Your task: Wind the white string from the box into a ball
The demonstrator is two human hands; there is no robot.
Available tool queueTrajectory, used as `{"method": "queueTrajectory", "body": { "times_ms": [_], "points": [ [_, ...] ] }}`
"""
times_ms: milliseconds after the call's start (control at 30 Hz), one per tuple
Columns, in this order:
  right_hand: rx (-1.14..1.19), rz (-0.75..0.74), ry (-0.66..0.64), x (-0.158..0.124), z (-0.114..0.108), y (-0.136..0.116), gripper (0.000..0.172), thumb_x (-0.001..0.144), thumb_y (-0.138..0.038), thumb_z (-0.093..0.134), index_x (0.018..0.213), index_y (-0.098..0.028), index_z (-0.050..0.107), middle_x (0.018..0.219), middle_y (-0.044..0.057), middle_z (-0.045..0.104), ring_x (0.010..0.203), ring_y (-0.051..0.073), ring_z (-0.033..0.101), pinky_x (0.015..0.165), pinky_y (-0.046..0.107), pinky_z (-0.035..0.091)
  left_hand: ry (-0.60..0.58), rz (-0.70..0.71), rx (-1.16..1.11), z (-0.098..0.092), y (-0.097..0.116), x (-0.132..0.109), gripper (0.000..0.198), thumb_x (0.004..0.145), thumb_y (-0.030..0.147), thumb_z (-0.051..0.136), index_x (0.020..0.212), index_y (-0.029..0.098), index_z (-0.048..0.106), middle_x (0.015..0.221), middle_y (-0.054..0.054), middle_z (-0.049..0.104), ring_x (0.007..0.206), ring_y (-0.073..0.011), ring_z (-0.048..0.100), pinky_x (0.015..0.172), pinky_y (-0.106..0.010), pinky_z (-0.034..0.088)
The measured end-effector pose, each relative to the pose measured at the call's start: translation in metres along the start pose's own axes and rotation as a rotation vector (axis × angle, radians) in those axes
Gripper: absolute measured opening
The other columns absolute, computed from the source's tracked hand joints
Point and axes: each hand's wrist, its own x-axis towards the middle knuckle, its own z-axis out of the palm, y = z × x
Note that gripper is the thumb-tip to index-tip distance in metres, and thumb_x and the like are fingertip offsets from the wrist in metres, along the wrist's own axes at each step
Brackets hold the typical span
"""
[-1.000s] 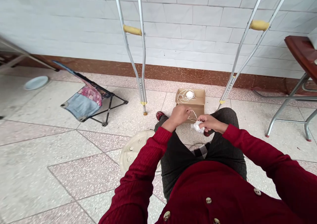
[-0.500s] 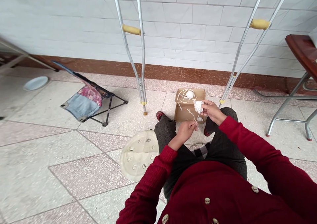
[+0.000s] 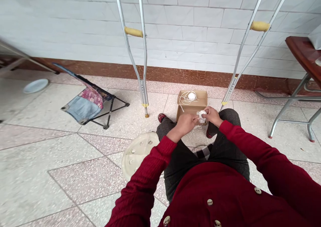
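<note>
Between my knees I hold a small white yarn piece [image 3: 201, 115], bunched up; its exact shape is too small to make out. My right hand [image 3: 212, 116] pinches it from the right. Closed fingers of my left hand [image 3: 186, 122] meet its left side, on the yarn there. Short loose strands hang just below. Beneath and beyond my hands lies an open cardboard box [image 3: 198, 102] on the floor. In its far half rests a white ball of cord [image 3: 192, 96] with loops of cord around it. The near half is partly hidden by my hands.
Two crutches with yellow grips [image 3: 133, 32] [image 3: 260, 26] lean at the tiled wall. A folding stool [image 3: 85, 108] stands left, a round cream lid-like stool top [image 3: 136, 153] beside my left leg. A brown table [image 3: 303, 53] is right, a pale plate [image 3: 35, 85] far left.
My left hand has moved up and forward from the hanging strand to the yarn piece. My right hand and the yarn piece have come slightly lower, and both hands are now close together.
</note>
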Motion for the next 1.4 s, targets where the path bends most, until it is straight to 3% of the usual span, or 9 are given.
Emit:
{"method": "queueTrajectory", "body": {
  "times_ms": [133, 400, 600, 767, 900, 1000, 1100, 1267, 1400],
  "points": [
    [0.155, -0.146, 0.062, 0.011, -0.009, -0.008, 0.032, 0.059, -0.019, 0.066, 0.091, -0.017, 0.062, 0.072, -0.004, 0.061, 0.066, 0.012, 0.057, 0.059, 0.022, 0.045, -0.033, -0.053, -0.208, 0.03, -0.01, -0.016, 0.042, 0.092, 0.036, 0.048, 0.057, 0.017, 0.062, 0.055, 0.0, 0.06, 0.052, -0.0119, 0.049, 0.059, -0.024, 0.033],
    [0.56, -0.081, -0.242, -0.021, -0.012, -0.032, 0.044, 0.06, -0.022, 0.071, 0.105, -0.022, 0.069, 0.09, 0.001, 0.067, 0.068, 0.012, 0.06, 0.053, 0.022, 0.053, -0.029, -0.12, -0.429, 0.052, -0.028, -0.031, 0.045, 0.089, 0.045, 0.05, 0.058, 0.016, 0.066, 0.06, -0.001, 0.065, 0.059, -0.0134, 0.054, 0.064, -0.023, 0.04],
    [0.461, -0.047, -0.46, -0.035, -0.019, -0.031, 0.042, 0.066, -0.015, 0.069, 0.107, -0.019, 0.072, 0.087, 0.002, 0.071, 0.062, 0.008, 0.059, 0.048, 0.015, 0.051, 0.018, -0.138, -0.355, 0.047, -0.035, -0.027, 0.042, 0.087, 0.042, 0.053, 0.057, 0.015, 0.066, 0.057, 0.0, 0.06, 0.055, -0.0118, 0.048, 0.061, -0.023, 0.036],
    [0.496, 0.01, -0.483, -0.036, -0.027, -0.029, 0.047, 0.069, -0.019, 0.069, 0.116, -0.021, 0.068, 0.092, 0.003, 0.072, 0.071, 0.015, 0.069, 0.053, 0.023, 0.059, -0.065, -0.099, -0.372, 0.051, -0.038, -0.034, 0.044, 0.087, 0.044, 0.052, 0.057, 0.015, 0.065, 0.058, 0.0, 0.059, 0.058, -0.0122, 0.049, 0.064, -0.022, 0.037],
    [0.477, -0.055, -0.343, -0.037, -0.031, -0.032, 0.039, 0.066, -0.015, 0.067, 0.104, -0.015, 0.071, 0.072, 0.001, 0.069, 0.052, 0.01, 0.06, 0.039, 0.015, 0.046, -0.068, -0.12, -0.375, 0.066, -0.051, -0.038, 0.044, 0.088, 0.043, 0.05, 0.059, 0.015, 0.065, 0.061, -0.001, 0.061, 0.06, -0.0124, 0.052, 0.064, -0.022, 0.038],
    [0.394, -0.07, -0.451, -0.045, -0.03, -0.03, 0.036, 0.062, -0.014, 0.068, 0.099, -0.015, 0.069, 0.075, 0.001, 0.07, 0.048, 0.008, 0.057, 0.038, 0.016, 0.044, -0.066, -0.136, -0.345, 0.066, -0.062, -0.03, 0.041, 0.087, 0.039, 0.051, 0.057, 0.015, 0.065, 0.057, 0.0, 0.06, 0.056, -0.0118, 0.05, 0.061, -0.022, 0.036],
    [0.188, 0.014, -0.569, -0.051, -0.019, -0.019, 0.03, 0.057, -0.014, 0.072, 0.087, -0.017, 0.065, 0.071, 0.0, 0.069, 0.045, 0.011, 0.06, 0.037, 0.018, 0.043, -0.065, -0.12, -0.263, 0.051, -0.062, -0.012, 0.037, 0.085, 0.035, 0.054, 0.055, 0.016, 0.064, 0.053, 0.001, 0.058, 0.052, -0.0117, 0.048, 0.058, -0.023, 0.034],
    [-0.259, 0.074, -0.392, -0.032, 0.002, 0.005, 0.024, 0.053, -0.019, 0.078, 0.056, -0.017, 0.054, 0.042, -0.004, 0.053, 0.038, 0.013, 0.058, 0.036, 0.017, 0.032, -0.017, -0.04, -0.031, 0.021, -0.027, 0.014, 0.027, 0.081, 0.029, 0.06, 0.056, 0.02, 0.065, 0.055, 0.0, 0.06, 0.056, -0.0145, 0.049, 0.057, -0.026, 0.029],
    [-0.275, 0.097, -0.106, -0.004, -0.003, 0.008, 0.023, 0.06, -0.025, 0.075, 0.065, -0.018, 0.054, 0.044, -0.006, 0.053, 0.043, 0.012, 0.058, 0.042, 0.018, 0.037, -0.059, -0.005, -0.068, 0.027, -0.002, 0.004, 0.033, 0.087, 0.032, 0.054, 0.059, 0.02, 0.066, 0.055, 0.0, 0.06, 0.055, -0.0144, 0.049, 0.057, -0.027, 0.028]
  ]
}}
